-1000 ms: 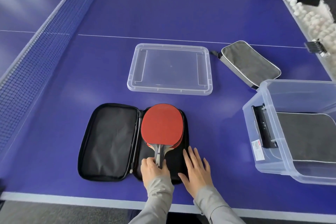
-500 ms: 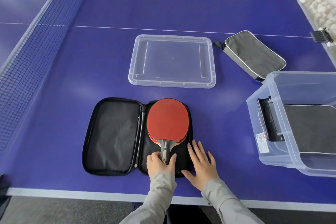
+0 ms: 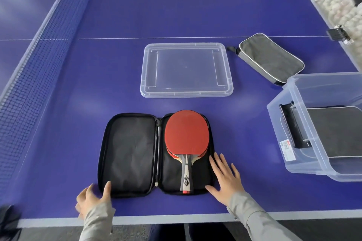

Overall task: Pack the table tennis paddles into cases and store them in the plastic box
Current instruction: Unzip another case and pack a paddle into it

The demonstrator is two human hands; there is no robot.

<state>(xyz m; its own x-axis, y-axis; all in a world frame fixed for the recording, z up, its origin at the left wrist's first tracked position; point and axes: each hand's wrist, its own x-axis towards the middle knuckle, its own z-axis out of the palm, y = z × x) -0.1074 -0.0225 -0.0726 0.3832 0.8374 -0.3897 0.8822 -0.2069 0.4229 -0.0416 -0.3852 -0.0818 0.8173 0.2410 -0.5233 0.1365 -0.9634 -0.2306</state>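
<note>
We see the left hand [image 3: 92, 199] at the near left corner of the open black case [image 3: 129, 152], its thumb against the case's edge and its other fingers loosely apart, gripping nothing. It is blurred, so we cannot tell how firmly it touches. The right hand [image 3: 225, 178] lies flat, fingers straight and spread, brushing the case's right rim. Just left of those fingers the red paddle [image 3: 186, 133] lies in the case's right half, its handle between the two hands. Beyond the fingertips a clear lid [image 3: 186, 70] lies on the blue table [image 3: 78, 103]. Right of the right hand stands the plastic box [image 3: 284, 143], holding a dark case [image 3: 337, 131], with a grey case [image 3: 270, 58] behind it
</note>
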